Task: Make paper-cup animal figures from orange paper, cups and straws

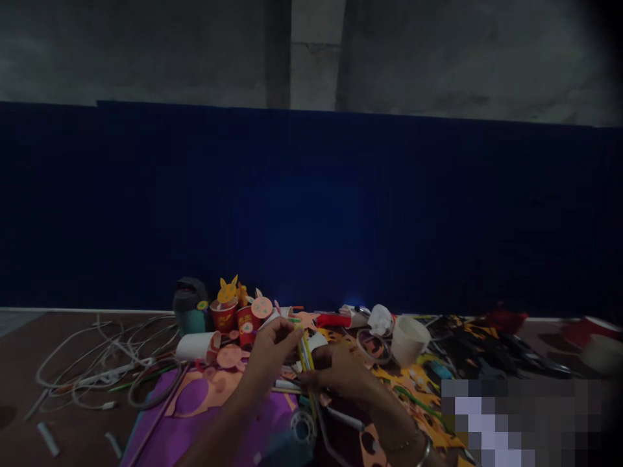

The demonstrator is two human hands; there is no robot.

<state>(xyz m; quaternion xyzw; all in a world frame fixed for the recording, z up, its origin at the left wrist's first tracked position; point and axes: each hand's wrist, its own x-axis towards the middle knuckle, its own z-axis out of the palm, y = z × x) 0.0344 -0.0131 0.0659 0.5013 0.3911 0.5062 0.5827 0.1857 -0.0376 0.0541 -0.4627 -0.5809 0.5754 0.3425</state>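
Observation:
Over the middle of the cluttered table, both hands are at a thin yellow strip (305, 353) with a paler line along it; its exact kind is hard to make out in the dim light. My left hand (276, 342) pinches near its upper end, fingertips together. Lower down, my right hand (345, 373) has its fingers closed round the strip, hiding part of it. Beneath my left arm lie purple sheets (233, 434) with an orange cut-out sheet (217, 389) on them. A tape roll (302, 427) sits just below the hands.
Red paper cups (224, 319) with paper animal faces stand at the back left beside a dark bottle (191, 308). White cables (92, 357) sprawl at left. A white cup (409, 340), crumpled tissue (379, 320) and orange paper scraps (428, 415) lie to the right. A blue partition (311, 207) rises behind.

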